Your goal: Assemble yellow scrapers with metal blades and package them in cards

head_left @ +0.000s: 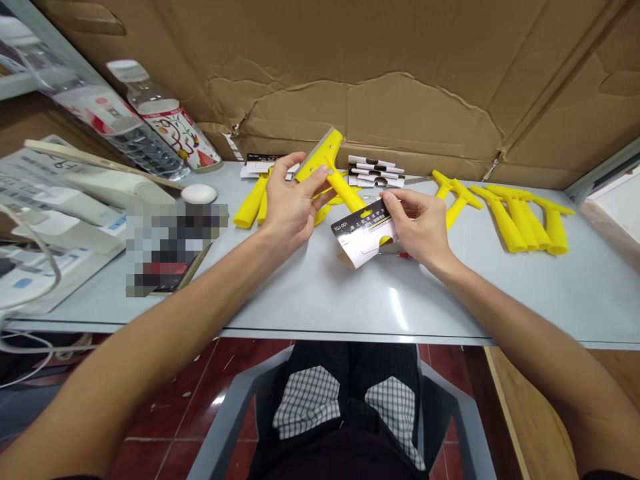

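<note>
My left hand (295, 200) grips a yellow scraper (323, 157) by its head, where a metal blade edge and screws show. The scraper's handle slants down to the right. A black and white cardboard packaging card (363, 233), printed TGJ-001, hangs at the lower end of that handle and covers it. My right hand (417, 223) pinches the card's upper right edge between thumb and fingers. Behind my left hand lie more yellow scrapers (253, 200), partly hidden.
Folded cards (375, 171) are stacked at the back of the grey table (310, 303). Several yellow scraper handles (525, 213) lie at the right. Plastic bottles (170, 117), a white mouse (199, 194) and white packages (65, 200) stand or lie at the left. Cardboard (360, 60) walls the back.
</note>
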`<state>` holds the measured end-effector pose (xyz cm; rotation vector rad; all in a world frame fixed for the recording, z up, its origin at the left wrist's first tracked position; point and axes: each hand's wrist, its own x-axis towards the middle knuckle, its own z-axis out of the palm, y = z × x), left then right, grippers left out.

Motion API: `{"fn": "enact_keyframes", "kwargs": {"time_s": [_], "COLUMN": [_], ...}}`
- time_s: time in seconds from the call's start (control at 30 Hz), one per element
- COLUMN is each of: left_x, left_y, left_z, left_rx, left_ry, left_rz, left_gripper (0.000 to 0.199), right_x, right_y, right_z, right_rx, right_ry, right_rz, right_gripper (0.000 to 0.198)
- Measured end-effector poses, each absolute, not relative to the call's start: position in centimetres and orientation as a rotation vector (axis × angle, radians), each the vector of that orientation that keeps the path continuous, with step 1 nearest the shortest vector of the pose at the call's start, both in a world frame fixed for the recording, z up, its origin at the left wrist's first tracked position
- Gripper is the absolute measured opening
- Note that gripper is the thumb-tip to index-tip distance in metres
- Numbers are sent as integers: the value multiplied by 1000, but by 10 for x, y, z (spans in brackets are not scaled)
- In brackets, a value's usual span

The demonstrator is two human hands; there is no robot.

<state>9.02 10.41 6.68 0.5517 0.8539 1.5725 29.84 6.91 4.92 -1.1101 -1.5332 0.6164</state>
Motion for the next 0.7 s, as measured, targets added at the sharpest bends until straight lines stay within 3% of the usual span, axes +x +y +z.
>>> {"fn": "enact_keyframes", "kwargs": {"time_s": [0.23,0.7], "left_x": [87,96], "left_y": [108,105], "left_z": [66,55], "left_rx": [541,851], "left_ry": [845,1017], "left_rz": [1484,1391], "left_gripper": [52,33], "right_x": [300,300], "right_y": [68,71], "right_z": [49,46], "right_rx": [-1152,-1160], "right_ry": [-1546,-1566], "right_rz": [389,212], "right_gripper": [27,25]}}
